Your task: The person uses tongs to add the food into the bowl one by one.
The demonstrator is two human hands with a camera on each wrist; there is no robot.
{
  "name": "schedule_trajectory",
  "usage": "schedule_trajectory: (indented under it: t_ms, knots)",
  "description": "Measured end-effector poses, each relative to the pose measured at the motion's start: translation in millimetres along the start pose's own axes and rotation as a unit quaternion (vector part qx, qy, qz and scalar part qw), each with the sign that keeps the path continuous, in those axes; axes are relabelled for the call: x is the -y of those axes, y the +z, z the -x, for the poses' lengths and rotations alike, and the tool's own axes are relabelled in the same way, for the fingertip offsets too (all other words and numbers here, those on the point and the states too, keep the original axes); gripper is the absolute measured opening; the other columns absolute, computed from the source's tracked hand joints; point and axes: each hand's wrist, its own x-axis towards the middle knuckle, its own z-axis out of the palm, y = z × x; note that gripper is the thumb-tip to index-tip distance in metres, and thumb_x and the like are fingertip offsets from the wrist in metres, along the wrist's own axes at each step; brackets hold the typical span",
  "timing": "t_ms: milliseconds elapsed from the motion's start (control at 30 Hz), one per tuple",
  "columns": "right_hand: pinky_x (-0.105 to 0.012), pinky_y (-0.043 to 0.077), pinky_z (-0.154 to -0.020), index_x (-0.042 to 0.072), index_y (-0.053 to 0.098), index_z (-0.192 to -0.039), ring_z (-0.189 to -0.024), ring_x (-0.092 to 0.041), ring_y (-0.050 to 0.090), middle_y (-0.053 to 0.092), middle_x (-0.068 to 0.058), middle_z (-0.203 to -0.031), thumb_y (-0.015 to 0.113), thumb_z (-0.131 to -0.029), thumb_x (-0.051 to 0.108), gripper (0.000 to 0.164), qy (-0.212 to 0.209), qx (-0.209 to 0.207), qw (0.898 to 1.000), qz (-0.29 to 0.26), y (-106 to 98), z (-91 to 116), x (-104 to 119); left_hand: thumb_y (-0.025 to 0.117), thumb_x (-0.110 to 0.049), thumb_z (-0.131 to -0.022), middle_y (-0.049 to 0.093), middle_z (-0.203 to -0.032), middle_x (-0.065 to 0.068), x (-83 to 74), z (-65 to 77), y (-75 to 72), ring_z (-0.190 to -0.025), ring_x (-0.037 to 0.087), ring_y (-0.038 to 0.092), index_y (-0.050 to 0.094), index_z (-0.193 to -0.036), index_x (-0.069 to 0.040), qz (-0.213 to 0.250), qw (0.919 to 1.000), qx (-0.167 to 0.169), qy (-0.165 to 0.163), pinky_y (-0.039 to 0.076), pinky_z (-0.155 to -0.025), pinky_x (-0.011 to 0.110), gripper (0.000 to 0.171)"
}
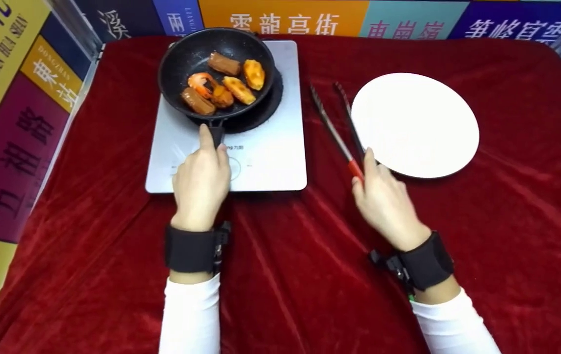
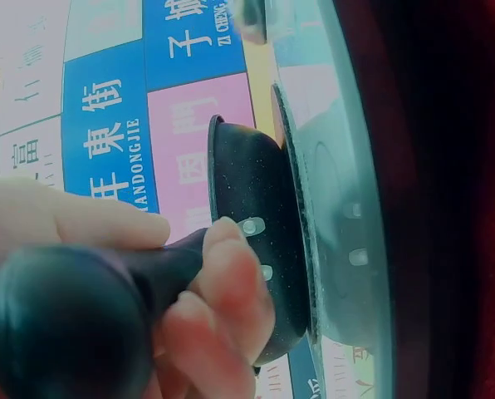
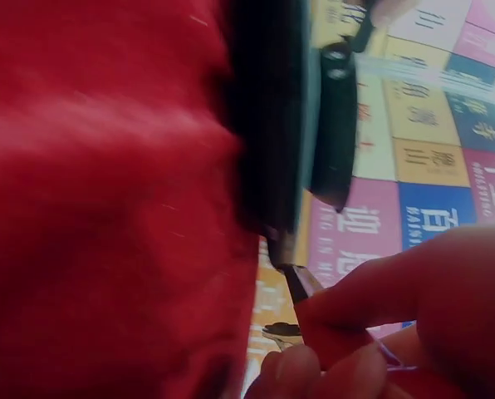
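Observation:
My left hand (image 1: 202, 179) grips the black handle of a frying pan (image 1: 172, 88), its index finger laid along the handle toward the pan. In the left wrist view the pan (image 2: 256, 183) sits at the hob's surface, with fingers (image 2: 231, 274) curled under the handle. Inside lie two brown sausage-like pieces (image 1: 224, 64), two yellow browned pieces (image 1: 254, 74) and an orange shrimp-like piece (image 1: 201, 83). My right hand (image 1: 388, 206) holds metal tongs (image 1: 332, 125) by their red-and-black handles. The tongs' arms are spread, pointing away between the hob and a white plate (image 1: 415, 125).
Under the pan is a silver induction hob (image 1: 270, 167) with a round dark mat (image 1: 266, 115). A wrinkled dark red cloth (image 1: 280, 275) covers the table. Colourful panels with large lettering (image 1: 280, 19) stand along the back and left edges.

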Motion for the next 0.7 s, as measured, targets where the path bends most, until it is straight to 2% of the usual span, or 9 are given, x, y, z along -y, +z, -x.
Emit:
schedule_trajectory:
  t_ms: [200, 333, 433, 533, 700]
  knots:
    - [-0.049, 0.046, -0.055, -0.006, 0.025, -0.141, -0.058, -0.04, 0.055, 0.056, -0.024, -0.089, 0.048, -0.092, 0.019, 0.06, -0.003, 0.018, 1.0, 0.017, 13, 9, -2, 0.035, -0.032, -0.098, 0.065, -0.105, 0.02, 0.2, -3.7, 1.1, -0.076, 0.036, 0.063, 0.025, -0.145, -0.004, -0.002, 1.0, 0.006, 0.002, 0.046, -0.061, 0.051, 0.056]
    - [-0.047, 0.044, -0.049, -0.009, 0.031, -0.137, -0.054, -0.039, 0.055, 0.059, -0.022, -0.082, 0.053, -0.089, 0.022, 0.062, -0.018, 0.024, 0.998, 0.06, 15, 14, -3, 0.037, -0.032, -0.098, 0.061, -0.117, 0.016, -1.2, -3.2, 3.0, -0.084, 0.036, 0.063, 0.026, -0.145, -0.005, 0.007, 1.0, 0.005, 0.0, 0.047, -0.065, 0.051, 0.055]
    - [-0.046, 0.044, -0.047, -0.012, 0.038, -0.132, -0.055, -0.039, 0.057, 0.062, -0.02, -0.077, 0.062, -0.085, 0.025, 0.065, -0.046, 0.019, 0.995, 0.084, 16, 17, -3, 0.039, -0.031, -0.097, 0.055, -0.123, 0.016, 0.5, -2.1, 3.8, -0.092, 0.036, 0.061, 0.029, -0.144, -0.004, 0.01, 0.9999, -0.003, -0.003, 0.047, -0.069, 0.052, 0.055]
    - [-0.046, 0.046, -0.047, -0.013, 0.047, -0.123, -0.057, -0.038, 0.059, 0.062, -0.02, -0.077, 0.07, -0.079, 0.027, 0.064, -0.062, 0.012, 0.994, 0.085, 18, 18, -2, 0.042, -0.03, -0.096, 0.052, -0.123, 0.018, 3.8, -1.4, 4.0, -0.099, 0.036, 0.057, 0.033, -0.142, -0.004, 0.007, 0.9998, -0.02, -0.002, 0.047, -0.072, 0.052, 0.054]
    - [-0.047, 0.048, -0.05, -0.011, 0.054, -0.11, -0.059, -0.038, 0.06, 0.059, -0.02, -0.077, 0.074, -0.075, 0.031, 0.058, -0.049, 0.025, 0.995, 0.078, 22, 17, 0, 0.044, -0.029, -0.096, 0.05, -0.124, 0.02, 7.9, -1.4, 3.8, -0.106, 0.037, 0.05, 0.036, -0.14, -0.002, -0.002, 0.999, -0.042, 0.012, 0.045, -0.077, 0.051, 0.052]
